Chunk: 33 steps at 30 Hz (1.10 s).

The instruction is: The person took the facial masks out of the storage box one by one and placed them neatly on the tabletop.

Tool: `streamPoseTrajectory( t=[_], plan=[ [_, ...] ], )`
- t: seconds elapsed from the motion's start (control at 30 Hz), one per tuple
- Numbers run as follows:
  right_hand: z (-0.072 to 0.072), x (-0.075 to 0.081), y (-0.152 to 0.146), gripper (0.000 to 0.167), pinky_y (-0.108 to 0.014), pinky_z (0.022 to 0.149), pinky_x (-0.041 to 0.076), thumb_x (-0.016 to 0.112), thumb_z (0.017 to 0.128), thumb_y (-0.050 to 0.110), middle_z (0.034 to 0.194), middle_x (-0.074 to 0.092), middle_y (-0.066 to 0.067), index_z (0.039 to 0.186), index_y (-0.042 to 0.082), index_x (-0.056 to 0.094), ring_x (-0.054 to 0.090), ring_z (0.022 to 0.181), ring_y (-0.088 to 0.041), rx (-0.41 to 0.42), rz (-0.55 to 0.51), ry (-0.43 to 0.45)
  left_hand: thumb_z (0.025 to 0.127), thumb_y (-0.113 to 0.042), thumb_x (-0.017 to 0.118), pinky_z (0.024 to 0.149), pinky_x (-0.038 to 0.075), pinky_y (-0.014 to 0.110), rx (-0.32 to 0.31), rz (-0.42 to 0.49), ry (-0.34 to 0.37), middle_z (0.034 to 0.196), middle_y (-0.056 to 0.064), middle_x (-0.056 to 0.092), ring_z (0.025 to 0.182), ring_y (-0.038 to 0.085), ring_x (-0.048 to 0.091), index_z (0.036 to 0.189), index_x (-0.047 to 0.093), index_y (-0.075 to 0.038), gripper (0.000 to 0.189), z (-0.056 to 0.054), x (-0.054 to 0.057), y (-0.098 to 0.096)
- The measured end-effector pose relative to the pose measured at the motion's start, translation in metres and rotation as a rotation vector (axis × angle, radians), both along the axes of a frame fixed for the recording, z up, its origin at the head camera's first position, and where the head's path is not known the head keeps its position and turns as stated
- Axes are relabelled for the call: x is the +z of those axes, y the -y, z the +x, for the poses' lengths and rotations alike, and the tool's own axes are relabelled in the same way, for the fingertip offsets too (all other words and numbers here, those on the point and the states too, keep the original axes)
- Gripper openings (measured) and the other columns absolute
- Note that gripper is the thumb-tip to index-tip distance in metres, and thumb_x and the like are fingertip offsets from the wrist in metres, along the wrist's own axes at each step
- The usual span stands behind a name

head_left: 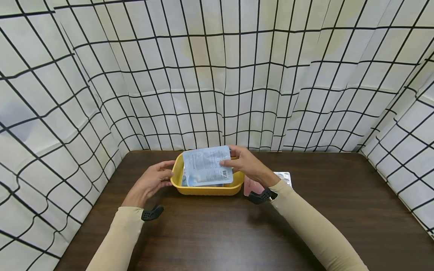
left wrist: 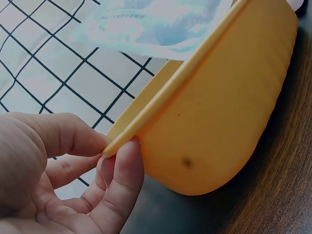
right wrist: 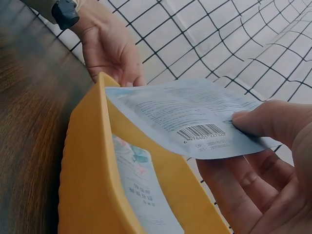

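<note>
My right hand [head_left: 249, 164] pinches the right side of a light blue sachet [head_left: 207, 165], thumb on top and fingers beneath. The sachet, printed with small text and a barcode, lies over the mouth of a yellow plastic basket [head_left: 208, 191]. Under it, inside the basket, another pale packet [right wrist: 141, 185] with printed flowers leans against the wall. At the basket's left end my left hand [head_left: 153, 180] pinches the rim between thumb and fingers, as the left wrist view shows.
A pink packet [head_left: 252, 186] and a silver packet [head_left: 284, 177] lie on the dark wooden table [head_left: 210, 233] to the right of the basket, partly behind my right wrist. White cloth with a black grid [head_left: 237, 79] hangs behind and at both sides.
</note>
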State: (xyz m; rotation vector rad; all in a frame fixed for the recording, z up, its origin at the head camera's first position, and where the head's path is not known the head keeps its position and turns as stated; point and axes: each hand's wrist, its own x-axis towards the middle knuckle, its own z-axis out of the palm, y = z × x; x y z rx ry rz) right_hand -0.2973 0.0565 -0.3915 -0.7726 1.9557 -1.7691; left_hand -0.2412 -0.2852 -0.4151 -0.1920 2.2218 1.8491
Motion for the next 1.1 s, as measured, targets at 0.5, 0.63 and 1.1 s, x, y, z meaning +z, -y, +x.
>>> streamPoseTrajectory(
  t=[0.5,0.63,1.1],
  plan=[
    [0.0,0.007,-0.023,0.048,-0.048,0.081,0.061,0.073,0.093,0.009,0.12,0.069,-0.016,0.137,0.011,0.056,0.072,0.1,-0.033,-0.045,-0.036,0.021,0.099,-0.006,0.054,0.079,0.059,0.03,-0.001,0.001,0.008,0.126,0.022,0.055,0.096,0.025,0.062,0.157,0.035,-0.009,0.061,-0.002,0.001,0.0],
    [0.002,0.007,-0.028,0.048,-0.05,0.082,0.06,0.074,0.092,0.01,0.12,0.069,-0.016,0.137,0.01,0.056,0.072,0.1,-0.033,-0.053,-0.044,0.008,0.1,-0.006,0.054,0.079,0.058,0.029,0.0,-0.001,0.008,0.127,0.022,0.056,0.095,0.024,0.062,0.158,0.035,-0.009,0.061,-0.001,0.0,0.0],
    [0.01,0.011,-0.054,0.053,-0.049,0.082,0.061,0.073,0.092,0.006,0.122,0.068,-0.017,0.141,0.009,0.054,0.072,0.101,-0.033,-0.081,-0.066,0.011,0.1,-0.006,0.055,0.078,0.059,0.029,-0.001,0.018,0.001,0.122,0.02,0.059,0.09,0.021,0.064,0.158,0.035,-0.008,0.061,0.0,0.0,0.001]
  ],
)
